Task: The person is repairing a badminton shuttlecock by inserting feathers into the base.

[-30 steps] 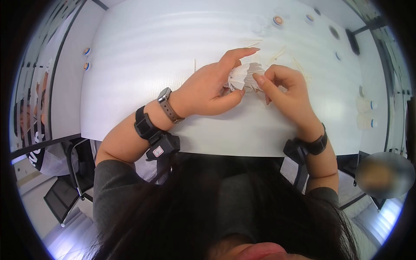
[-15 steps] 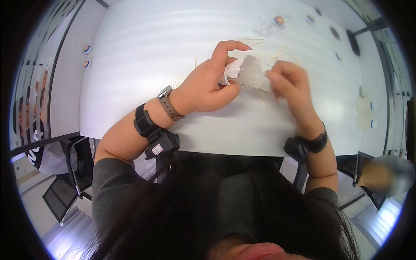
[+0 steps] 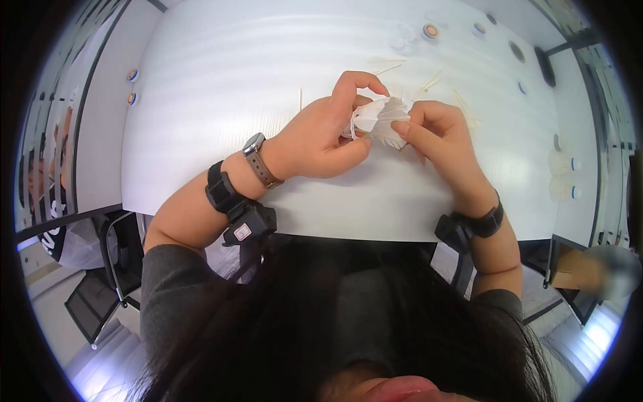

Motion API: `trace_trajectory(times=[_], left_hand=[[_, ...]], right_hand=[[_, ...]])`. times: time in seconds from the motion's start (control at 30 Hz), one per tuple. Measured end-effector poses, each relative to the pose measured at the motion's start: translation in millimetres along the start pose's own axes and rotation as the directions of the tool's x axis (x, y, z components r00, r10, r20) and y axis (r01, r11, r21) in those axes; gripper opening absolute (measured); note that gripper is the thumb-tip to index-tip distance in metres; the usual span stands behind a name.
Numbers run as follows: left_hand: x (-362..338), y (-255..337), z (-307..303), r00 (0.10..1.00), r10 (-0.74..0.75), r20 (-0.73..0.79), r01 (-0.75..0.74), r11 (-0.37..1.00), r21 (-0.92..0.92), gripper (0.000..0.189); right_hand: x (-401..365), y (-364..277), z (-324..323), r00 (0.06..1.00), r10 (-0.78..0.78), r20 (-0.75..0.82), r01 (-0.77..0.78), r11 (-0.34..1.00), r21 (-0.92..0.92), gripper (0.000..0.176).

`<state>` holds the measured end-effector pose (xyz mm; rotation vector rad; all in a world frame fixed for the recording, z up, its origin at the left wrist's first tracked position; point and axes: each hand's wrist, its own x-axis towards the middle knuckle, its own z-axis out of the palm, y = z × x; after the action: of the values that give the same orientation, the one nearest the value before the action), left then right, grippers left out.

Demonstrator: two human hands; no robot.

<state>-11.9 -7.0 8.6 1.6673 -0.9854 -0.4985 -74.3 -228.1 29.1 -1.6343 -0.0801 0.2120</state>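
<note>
A creased white paper piece point(image 3: 385, 119), flared open like a small pouch, is held above the table between my hands. My left hand point(image 3: 327, 137) curls round its left end, index finger arched over the top and thumb along the lower side. At its right edge, my right hand point(image 3: 442, 134) pinches the paper between thumb and fingers. Thin pale sticks point(image 3: 429, 82) lie scattered on the table just beyond my hands. Another thin stick point(image 3: 301, 99) lies by itself, left of them.
The white table point(image 3: 214, 94) spans the view. Toward its far side stands a small round container point(image 3: 430, 31) beside a clear plastic piece point(image 3: 404, 41). Clear bottles with blue rims point(image 3: 566, 193) are at the right, and small capped items point(image 3: 132, 99) at the left.
My right hand has moved left onto the paper's right edge and pinched it. The paper has tilted a little; my left hand keeps its hold.
</note>
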Motion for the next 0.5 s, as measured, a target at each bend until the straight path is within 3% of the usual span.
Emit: trace_trajectory(times=[0.07,0.17,0.2,0.33,0.5], left_hand=[[-1.4,5.1,-1.4,0.998,-0.056,0.024,0.056,0.998,-0.013,0.057],[-0.8,1.8,-3.2,0.998,-0.066,-0.002,0.066,0.997,-0.034,0.058],[-0.5,-0.5,-3.2,0.999,-0.041,-0.008,0.04,0.998,-0.04,0.058],[-0.2,0.4,-1.3,1.0,0.0,0.006,0.0,1.0,-0.029,0.06],[-0.2,1.0,0.5,0.999,0.013,0.033,-0.014,0.999,0.037,0.062]], right_hand=[[-2.6,-8.1,-1.3,1.0,-0.01,-0.004,0.01,0.999,0.03,0.022],[3.2,9.2,-13.9,0.965,-0.26,-0.039,0.261,0.924,0.279,0.022],[4.5,6.9,-19.0,0.974,-0.228,-0.007,0.219,0.926,0.308,0.025],[2.6,4.3,-3.3,0.987,-0.151,-0.062,0.146,0.986,-0.081,0.026],[-1.8,7.0,7.9,0.995,-0.099,-0.005,0.097,0.982,-0.165,0.019]])
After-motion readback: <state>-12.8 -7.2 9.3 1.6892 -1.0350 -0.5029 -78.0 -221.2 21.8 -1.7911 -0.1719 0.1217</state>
